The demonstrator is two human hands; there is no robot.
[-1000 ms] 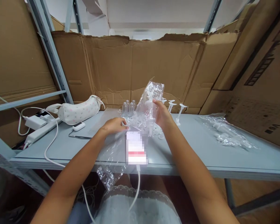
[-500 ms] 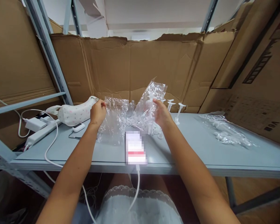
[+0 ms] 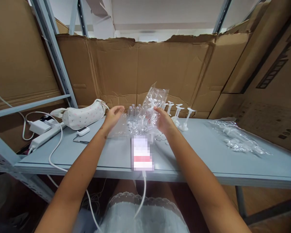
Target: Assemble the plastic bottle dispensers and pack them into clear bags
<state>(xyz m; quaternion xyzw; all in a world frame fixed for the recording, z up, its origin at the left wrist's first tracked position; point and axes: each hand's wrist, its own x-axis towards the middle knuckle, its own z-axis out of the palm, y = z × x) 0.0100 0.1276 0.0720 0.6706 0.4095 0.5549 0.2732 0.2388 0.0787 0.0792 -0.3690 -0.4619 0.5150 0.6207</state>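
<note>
1. Near the back left corner of the tabletop (image 3: 208, 155) lie a power strip (image 3: 45, 137), a pale pouch (image 3: 84, 115) and a small white gadget (image 3: 83, 130).
2. The left hand (image 3: 113, 118) is raised right of the pouch, fingers loosely curled with a gap at the thumb; it appears to hold nothing. A flat clear bag (image 3: 118, 129) lies just beside and below it.
3. Small clear bottles (image 3: 131, 113) stand toward the back edge, with loose white caps (image 3: 133, 126) before them.
4. A phone (image 3: 142, 152) lies at the middle of the front edge.
5. The right hand (image 3: 165, 122) grips an upright bag (image 3: 161, 94) with a bottle (image 3: 152, 113) inside, above the tabletop's middle. The step in hand looks like bagging; the next move probably calls for keeping this grip steady while the left hand takes up the plastic.
6. White pumps (image 3: 178, 111) stand behind the right hand, near the back edge.
7. Another plastic bag (image 3: 240, 139) lies toward the right edge.
</note>
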